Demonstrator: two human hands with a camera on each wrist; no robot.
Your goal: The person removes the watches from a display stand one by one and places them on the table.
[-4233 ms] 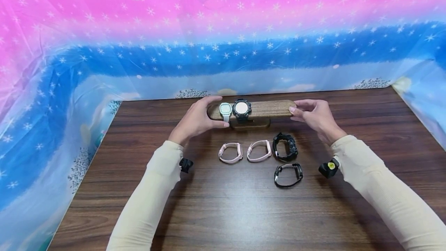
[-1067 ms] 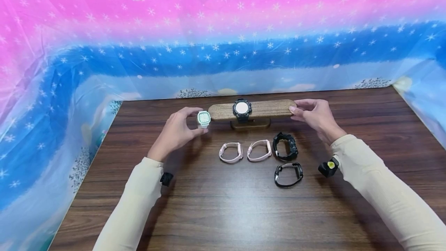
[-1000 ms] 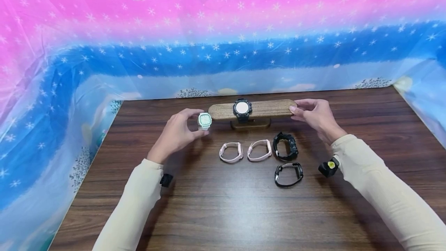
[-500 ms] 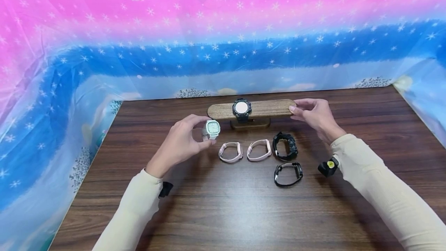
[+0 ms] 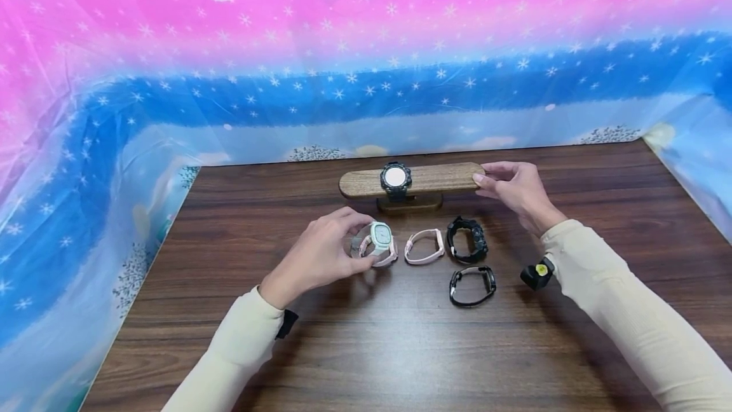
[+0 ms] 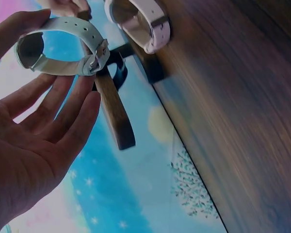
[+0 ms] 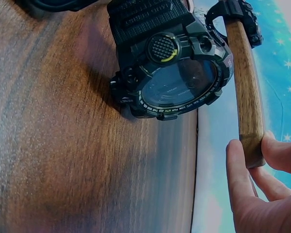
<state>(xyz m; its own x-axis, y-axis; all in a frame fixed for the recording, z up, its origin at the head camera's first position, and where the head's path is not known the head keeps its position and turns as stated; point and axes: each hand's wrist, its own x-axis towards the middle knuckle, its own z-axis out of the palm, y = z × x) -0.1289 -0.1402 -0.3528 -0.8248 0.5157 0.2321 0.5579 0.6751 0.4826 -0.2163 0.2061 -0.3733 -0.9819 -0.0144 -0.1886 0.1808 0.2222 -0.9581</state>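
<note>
My left hand point(image 5: 323, 250) pinches a pale mint watch point(image 5: 381, 234) between thumb and fingers, its face turned up. The watch is in front of a pink band watch point(image 5: 387, 260), partly hiding it in the head view. In the left wrist view the mint strap point(image 6: 63, 67) is buckled into a loop. My right hand point(image 5: 517, 192) grips the right end of a wooden watch stand point(image 5: 443, 177), thumb on one side and fingers on the other. Left of the bar's middle sits a black watch point(image 5: 396, 178) with a round, glaring face.
A second pink band watch point(image 5: 424, 253), a chunky black watch point(image 5: 469, 240) and a slim black watch point(image 5: 473, 294) stand on the dark wooden table point(image 5: 366, 361). A snowflake-patterned cloth point(image 5: 366, 94) lines the table's back and sides.
My left hand has taken the mint watch off the bar's left end, then carried it toward me and right to the left pink watch. The right hand keeps its grip on the stand.
</note>
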